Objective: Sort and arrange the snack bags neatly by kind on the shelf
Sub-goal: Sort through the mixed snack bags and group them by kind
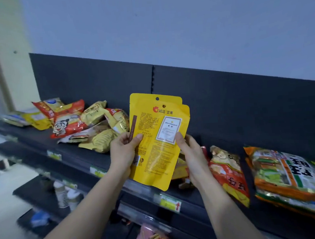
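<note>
Two yellow pouches (154,130) are held upright at centre, printed backs to the camera, one just behind the other. They are likely being squared up as one kind before going on the shelf (77,153). The left hand (125,149) pinches their lower left edge, and the right hand (191,154) grips the right edge, thumb on the label. Both forearms rise from 6 o'clock. A mixed pile of bags (82,124) lies at 10 o'clock, and an orange-and-green bag (287,173) at 4 o'clock.
</note>
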The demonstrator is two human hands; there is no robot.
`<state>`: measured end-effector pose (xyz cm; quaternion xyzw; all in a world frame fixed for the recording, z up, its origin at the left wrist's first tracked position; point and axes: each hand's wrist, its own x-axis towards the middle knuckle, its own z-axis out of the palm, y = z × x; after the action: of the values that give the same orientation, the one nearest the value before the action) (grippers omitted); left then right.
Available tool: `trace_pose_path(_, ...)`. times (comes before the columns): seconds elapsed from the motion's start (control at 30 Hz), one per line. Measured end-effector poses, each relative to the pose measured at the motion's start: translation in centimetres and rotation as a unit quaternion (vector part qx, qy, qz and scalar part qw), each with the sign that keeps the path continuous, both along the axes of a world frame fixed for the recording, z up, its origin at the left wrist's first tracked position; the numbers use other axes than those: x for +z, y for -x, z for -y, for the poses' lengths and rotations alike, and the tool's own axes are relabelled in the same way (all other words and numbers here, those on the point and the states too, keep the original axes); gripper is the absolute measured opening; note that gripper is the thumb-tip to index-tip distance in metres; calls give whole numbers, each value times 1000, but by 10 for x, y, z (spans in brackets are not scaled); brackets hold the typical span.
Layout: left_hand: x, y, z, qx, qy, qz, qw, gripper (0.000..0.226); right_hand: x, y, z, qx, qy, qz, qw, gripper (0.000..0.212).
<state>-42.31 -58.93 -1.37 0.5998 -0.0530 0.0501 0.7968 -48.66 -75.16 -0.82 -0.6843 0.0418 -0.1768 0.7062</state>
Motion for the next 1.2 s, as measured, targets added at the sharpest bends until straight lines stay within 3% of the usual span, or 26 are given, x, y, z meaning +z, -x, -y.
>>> trace_pose_path(0.1, -2, -23, -50, 28, -13, -5, 1000, 5, -5, -32, -47, 22, -2, 2, 1000, 84)
trace_pose_path(0.2, -6, -45, -95, 59, -18, -11, 998, 8, -7, -62, -91, 45, -1, -8, 999, 58)
trace_pose_path(0.33, -10, -72, -143, 91, -21, -27, 995, 12, -7, -97, -139, 58, 13, -15, 998, 51)
trace_pose_path(0.37, -11, -79, -154, 95, -19, -32, 995, 12, -7, -105, -149, 61, 16, -16, 998, 53)
trace_pose_path(0.47, -16, -103, -181, 111, -7, -43, 993, 8, -9, -131, -174, 58, 27, -28, 998, 88)
trace_pose_path(0.5, -18, -112, -189, 120, -6, -45, 992, 7, -9, -139, -180, 62, 31, -33, 997, 88)
trace_pose_path(0.7, -22, -169, -224, 176, -10, -61, 982, 14, -14, -204, -208, 110, 57, -48, 991, 32)
trace_pose_path(0.8, -23, -203, -238, 197, -5, -78, 977, 15, -14, -244, -216, 103, 87, -40, 990, 13)
trace_pose_path(1.03, -6, -285, -268, 227, 24, -97, 969, 9, -3, -329, -220, 38, 212, -21, 976, 35)
trace_pose_path(1.2, -1, -337, -284, 243, 28, -101, 964, 16, 0, -366, -226, -13, 414, -26, 910, 48)
